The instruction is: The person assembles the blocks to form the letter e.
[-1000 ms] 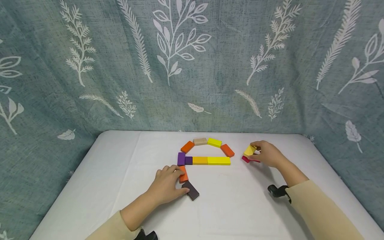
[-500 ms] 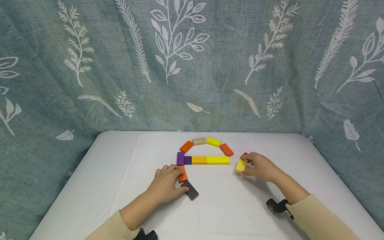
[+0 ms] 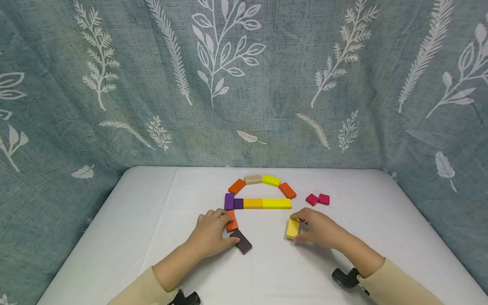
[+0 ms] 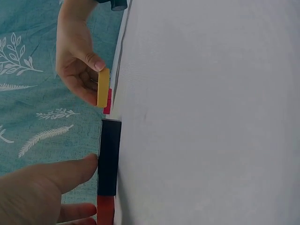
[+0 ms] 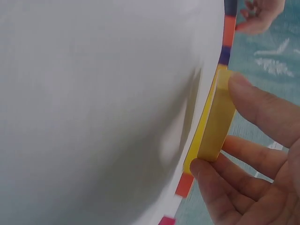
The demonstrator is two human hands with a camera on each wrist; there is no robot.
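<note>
My right hand (image 3: 318,228) pinches a yellow block (image 3: 293,228) between thumb and fingertips. In the right wrist view that yellow block (image 5: 218,115) is held by its two ends, above the white tabletop. My left hand (image 3: 211,235) rests with its thumb at a dark block (image 3: 242,242) and its fingertips at an orange block (image 3: 232,221). These two blocks lie end to end, the dark one slanting toward the front right. In the left wrist view the thumb lies straight against the dark block (image 4: 109,157), and the orange block is partly cut off.
An arch of orange, beige and yellow blocks (image 3: 271,181) stands at the back. Below it lies a straight row of purple and yellow blocks (image 3: 277,203). Two red blocks (image 3: 312,199) lie to the right. A leaf-patterned curtain (image 3: 228,127) hangs behind the white table (image 3: 183,186).
My right hand has carried the yellow block from beside the red blocks toward the front left, leaving both red blocks uncovered. The left hand has stayed in place.
</note>
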